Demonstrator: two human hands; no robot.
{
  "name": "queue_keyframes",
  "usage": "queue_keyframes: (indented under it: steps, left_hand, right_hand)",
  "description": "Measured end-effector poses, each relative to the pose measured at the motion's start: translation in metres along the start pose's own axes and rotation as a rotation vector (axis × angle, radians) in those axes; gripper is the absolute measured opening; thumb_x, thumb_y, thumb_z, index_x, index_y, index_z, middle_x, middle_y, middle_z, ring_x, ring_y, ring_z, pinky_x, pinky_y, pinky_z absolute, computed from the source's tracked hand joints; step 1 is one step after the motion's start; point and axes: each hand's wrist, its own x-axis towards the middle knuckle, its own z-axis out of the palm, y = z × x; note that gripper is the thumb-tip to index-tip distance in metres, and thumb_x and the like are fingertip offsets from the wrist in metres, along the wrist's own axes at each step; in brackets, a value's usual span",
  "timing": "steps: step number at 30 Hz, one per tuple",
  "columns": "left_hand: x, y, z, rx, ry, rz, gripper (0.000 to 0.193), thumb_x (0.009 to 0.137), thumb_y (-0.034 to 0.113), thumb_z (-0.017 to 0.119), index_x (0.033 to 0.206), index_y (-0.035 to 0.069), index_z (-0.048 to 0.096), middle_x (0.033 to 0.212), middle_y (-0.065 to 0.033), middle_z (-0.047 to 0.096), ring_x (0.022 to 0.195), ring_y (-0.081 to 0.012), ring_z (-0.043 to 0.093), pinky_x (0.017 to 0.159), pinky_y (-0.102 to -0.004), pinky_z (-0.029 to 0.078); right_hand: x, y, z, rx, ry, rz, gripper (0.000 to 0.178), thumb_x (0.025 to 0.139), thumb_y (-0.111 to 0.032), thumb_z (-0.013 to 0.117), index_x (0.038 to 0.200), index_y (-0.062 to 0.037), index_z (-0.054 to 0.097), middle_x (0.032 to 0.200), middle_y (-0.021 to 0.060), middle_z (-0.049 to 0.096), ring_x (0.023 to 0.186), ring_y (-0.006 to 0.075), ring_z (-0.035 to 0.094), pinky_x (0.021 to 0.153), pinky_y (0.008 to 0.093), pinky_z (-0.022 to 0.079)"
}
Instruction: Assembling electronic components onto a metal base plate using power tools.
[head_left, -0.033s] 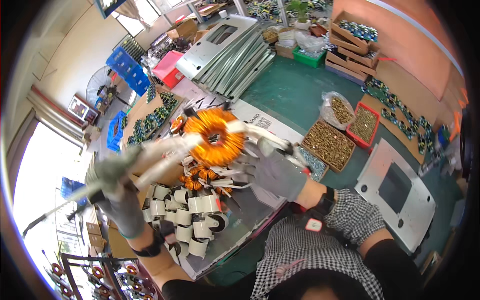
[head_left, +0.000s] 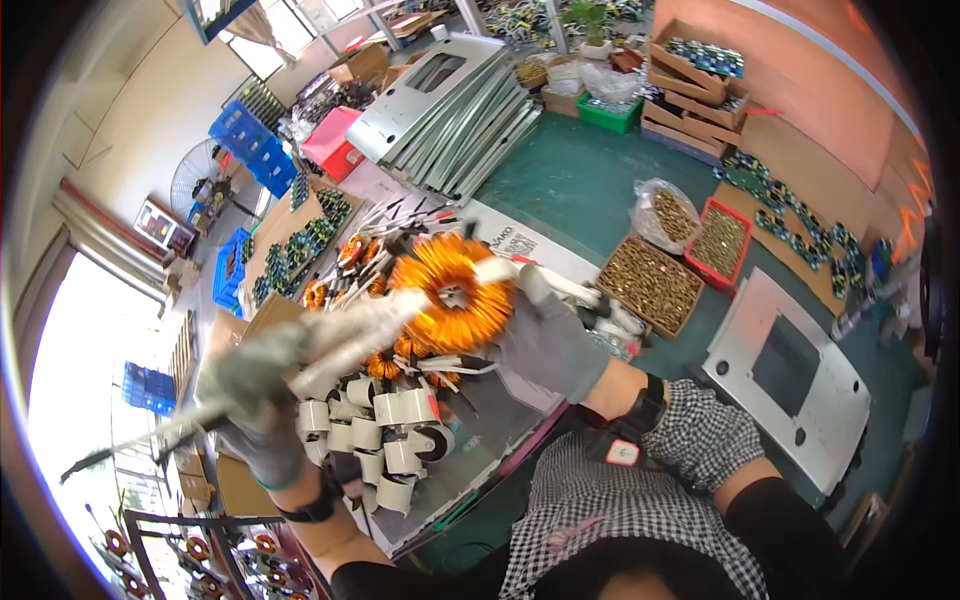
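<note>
While one coil point(head_left: 470, 325) is held by its leads point(head_left: 350, 338) in left hand point(head_left: 258, 405) and right hand point(head_left: 555, 345), spare coils point(head_left: 383, 365) are left heaped.

Strong daylight overexposes the left-side opening point(head_left: 75, 340); the gloved left hand point(head_left: 255, 395) looks blurred, and straight edges bend near the black rim.

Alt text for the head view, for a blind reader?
A gloved left hand holds the white-sleeved leads of an orange toroidal coil, a gloved right hand at its other side. White cylindrical parts crowd the table below.
</note>
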Motion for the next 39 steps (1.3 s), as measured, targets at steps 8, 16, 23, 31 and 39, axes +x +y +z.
queue_keyframes:
  steps: [8, 16, 23, 31, 39]
  left_hand:
    - [-0.089, 0.042, 0.069, 0.35, -0.421, -0.399, 0.06, 0.073, 0.025, 0.073, 0.122, -0.001, 0.051, 0.121, -0.0148, 0.055, 0.116, -0.028, 0.049, 0.098, -0.0355, 0.038]
    - [-0.118, 0.065, 0.116, -0.048, -0.641, -0.329, 0.084, 0.073, 0.04, 0.07, 0.135, -0.004, 0.034, 0.135, -0.0195, 0.041, 0.126, -0.0247, 0.04, 0.104, -0.0361, 0.031]
    - [-0.176, 0.086, 0.257, -0.499, -0.929, -0.694, 0.041, 0.077, 0.011, 0.07, 0.114, 0.002, 0.053, 0.101, -0.0019, 0.06, 0.09, -0.0116, 0.055, 0.078, -0.0279, 0.046]
    - [-0.184, 0.092, 0.262, 0.011, -1.097, 0.28, 0.032, 0.065, 0.013, 0.072, 0.094, 0.01, 0.06, 0.074, -0.0083, 0.06, 0.067, -0.0241, 0.062, 0.058, -0.0346, 0.048]
    - [-0.237, 0.046, 0.309, 0.412, -1.526, 0.517, 0.024, 0.069, 0.022, 0.065, 0.092, 0.017, 0.059, 0.073, -0.0045, 0.056, 0.066, -0.0231, 0.062, 0.054, -0.0373, 0.048]
  right_hand:
    - [-0.145, -0.048, 0.018, -0.037, 0.076, -0.496, 0.044, 0.088, -0.034, 0.055, 0.115, 0.0001, 0.05, 0.111, 0.0136, 0.057, 0.102, 0.0251, 0.058, 0.092, 0.039, 0.046]
    - [-0.294, -0.058, 0.084, -0.96, 0.124, -1.088, 0.045, 0.08, -0.022, 0.056, 0.114, 0.0067, 0.052, 0.112, 0.0166, 0.058, 0.102, 0.0242, 0.057, 0.094, 0.0381, 0.044]
    - [-0.373, -0.013, 0.038, -1.073, -0.125, -0.922, 0.064, 0.08, -0.012, 0.061, 0.134, -0.0001, 0.03, 0.137, 0.0158, 0.037, 0.121, 0.0249, 0.044, 0.101, 0.0386, 0.038]
    - [-0.491, 0.076, -0.074, 0.199, 0.49, -0.569, 0.047, 0.083, -0.04, 0.058, 0.117, -0.0084, 0.053, 0.112, 0.005, 0.057, 0.105, 0.0229, 0.052, 0.087, 0.0374, 0.043]
    - [-0.453, -0.008, -0.174, 0.066, 0.602, -0.543, 0.026, 0.091, -0.035, 0.047, 0.086, -0.0104, 0.055, 0.075, 0.0071, 0.058, 0.067, 0.0212, 0.057, 0.066, 0.0353, 0.05]
